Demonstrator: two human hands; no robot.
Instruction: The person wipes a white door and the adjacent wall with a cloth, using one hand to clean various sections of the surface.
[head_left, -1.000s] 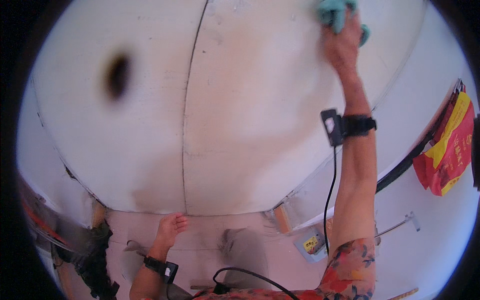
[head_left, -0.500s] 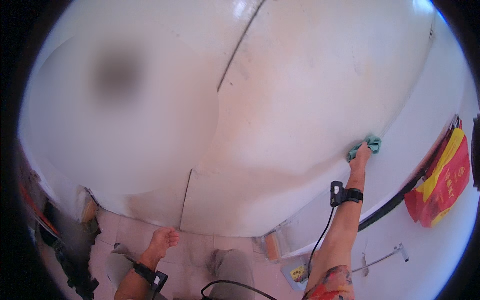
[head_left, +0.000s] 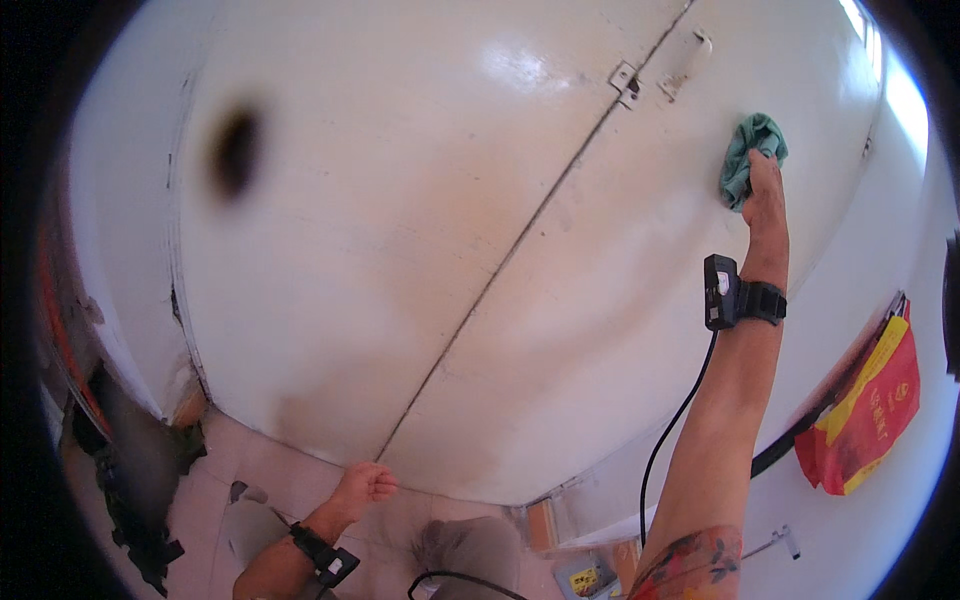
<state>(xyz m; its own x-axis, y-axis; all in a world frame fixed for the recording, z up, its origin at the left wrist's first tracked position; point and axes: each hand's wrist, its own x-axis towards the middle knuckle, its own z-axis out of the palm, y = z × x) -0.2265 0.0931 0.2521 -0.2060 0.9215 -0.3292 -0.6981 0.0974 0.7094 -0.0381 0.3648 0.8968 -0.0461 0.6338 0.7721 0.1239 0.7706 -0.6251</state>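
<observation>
My right fingers (head_left: 760, 165), gripping the cloth (head_left: 738, 168), have reached a higher patch of door (head_left: 600, 260); below them, my left fingers (head_left: 380, 489) curl, seemingly empty.

The cloth (head_left: 738, 170) in my right hand (head_left: 765, 190) was green; the door (head_left: 550, 270) behind it, off-white, blotched tan. Below that hand, my sleeve (head_left: 690, 568) was red with dark leaf shapes. Floor tiles (head_left: 275, 450) beside my left hand (head_left: 360, 490): pinkish.
</observation>
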